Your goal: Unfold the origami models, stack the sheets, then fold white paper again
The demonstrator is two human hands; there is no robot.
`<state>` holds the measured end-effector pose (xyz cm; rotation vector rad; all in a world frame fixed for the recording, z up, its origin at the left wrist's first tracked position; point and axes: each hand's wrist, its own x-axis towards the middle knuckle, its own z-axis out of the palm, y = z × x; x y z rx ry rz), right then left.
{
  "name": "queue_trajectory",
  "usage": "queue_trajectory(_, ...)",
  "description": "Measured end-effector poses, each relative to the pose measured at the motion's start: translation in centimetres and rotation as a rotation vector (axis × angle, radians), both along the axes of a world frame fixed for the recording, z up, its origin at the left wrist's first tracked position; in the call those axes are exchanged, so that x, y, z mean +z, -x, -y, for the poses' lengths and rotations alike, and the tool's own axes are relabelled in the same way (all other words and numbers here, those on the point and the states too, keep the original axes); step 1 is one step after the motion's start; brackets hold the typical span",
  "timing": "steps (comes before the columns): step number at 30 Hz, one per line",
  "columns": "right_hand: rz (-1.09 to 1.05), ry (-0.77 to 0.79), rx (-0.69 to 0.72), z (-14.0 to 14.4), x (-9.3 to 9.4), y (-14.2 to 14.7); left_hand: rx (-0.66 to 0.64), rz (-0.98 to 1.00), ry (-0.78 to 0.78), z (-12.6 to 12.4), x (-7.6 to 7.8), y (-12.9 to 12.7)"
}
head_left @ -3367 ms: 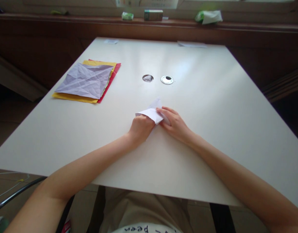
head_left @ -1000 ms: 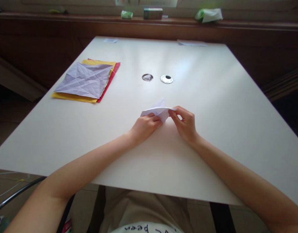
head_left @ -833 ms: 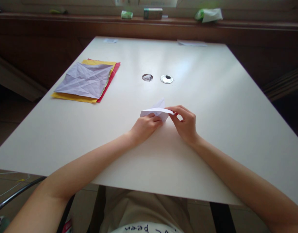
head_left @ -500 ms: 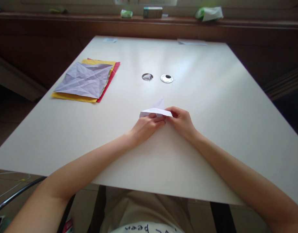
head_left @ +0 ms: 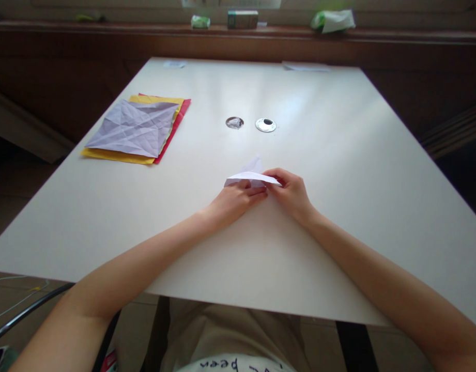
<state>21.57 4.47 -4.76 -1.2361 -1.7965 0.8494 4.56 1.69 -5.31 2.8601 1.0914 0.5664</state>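
Note:
A small folded piece of white paper (head_left: 251, 177) is held between my two hands above the middle of the white table (head_left: 206, 248). My left hand (head_left: 240, 200) grips it from the near left, with some fingertips hidden under a raised flap. On the right side, my right hand (head_left: 289, 188) pinches the paper's edge between thumb and fingers. A pointed part of the paper sticks up on the far side.
Creased pale sheet (head_left: 135, 126) lies on yellow and red sheets at the left. Two round table holes (head_left: 235, 123) lie beyond my hands. A flat white item (head_left: 305, 67) rests at the far edge. A small box (head_left: 242, 19) stands on the ledge.
The flap of the folded paper has shifted slightly to the right and reaches further over my right fingers. Both hands stay nearly in place.

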Motion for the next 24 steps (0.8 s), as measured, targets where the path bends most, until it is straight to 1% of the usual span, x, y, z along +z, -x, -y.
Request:
queue_trajectory(7, 0.019, 0.008, -0.007, 0.05, 0.00, -0.04, -0.038, -0.035, 0.010, -0.18, 0.22, 0.06)
queue_trajectory(12, 0.022, -0.008, -0.033, 0.09, -0.06, 0.01, -0.045, -0.117, 0.012, 0.09, 0.41, -0.11)
queue_trajectory(18, 0.020, -0.013, -0.048, 0.04, -0.21, 0.03, -0.081, -0.134, -0.040, 0.29, 0.62, -0.42)
queue_trajectory(21, 0.033, -0.002, -0.049, 0.18, 0.04, 0.15, -0.070, -0.124, -0.064, 0.19, 0.47, -0.34)
queue_trajectory(24, 0.042, 0.012, -0.035, 0.34, 0.30, 0.28, -0.034, -0.164, -0.073, 0.08, 0.09, -0.15)
